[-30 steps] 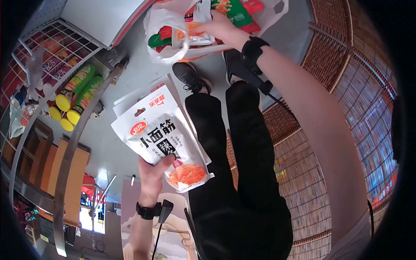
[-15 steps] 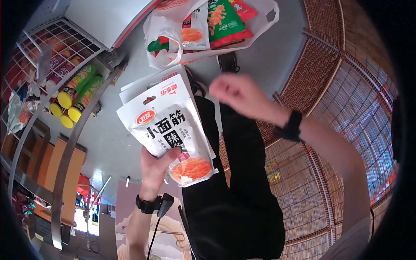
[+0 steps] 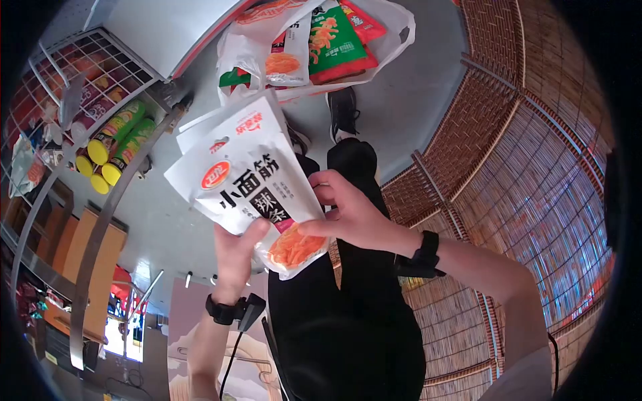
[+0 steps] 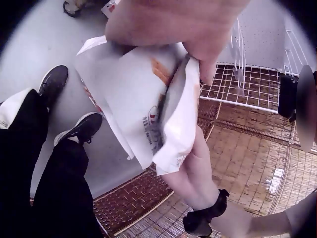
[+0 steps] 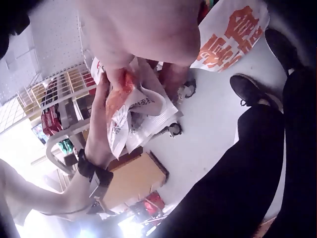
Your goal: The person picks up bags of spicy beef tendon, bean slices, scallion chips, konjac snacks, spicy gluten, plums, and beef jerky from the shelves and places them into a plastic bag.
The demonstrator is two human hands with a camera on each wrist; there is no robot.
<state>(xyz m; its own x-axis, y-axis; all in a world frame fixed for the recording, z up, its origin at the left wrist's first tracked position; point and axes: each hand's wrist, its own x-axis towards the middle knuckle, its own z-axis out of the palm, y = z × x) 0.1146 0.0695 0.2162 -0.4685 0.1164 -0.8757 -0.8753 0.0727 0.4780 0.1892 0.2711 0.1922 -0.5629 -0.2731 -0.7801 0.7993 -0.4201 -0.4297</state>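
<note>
Several white snack packets (image 3: 251,177) with black lettering and an orange food picture are held as a stack above the person's legs. The left hand (image 3: 234,259) grips their lower left part, thumb across the front. At the lower right edge, the right hand (image 3: 348,212) pinches the stack, its thumb on the front packet. In the left wrist view the packets (image 4: 133,94) fan apart between both hands. The right wrist view shows the packets (image 5: 141,111) bent and creased near the fingers.
A white plastic bag (image 3: 394,50) with green, red and white packets stands on the floor beyond the shoes (image 3: 342,113). To the left are a wire rack (image 3: 60,73) and green tubes with yellow lids (image 3: 114,140). Woven panels (image 3: 495,127) line the right.
The right hand has come back from the bag, seen empty on the way, and now touches the packets. The left hand keeps its hold, with the packets tilted a little differently.
</note>
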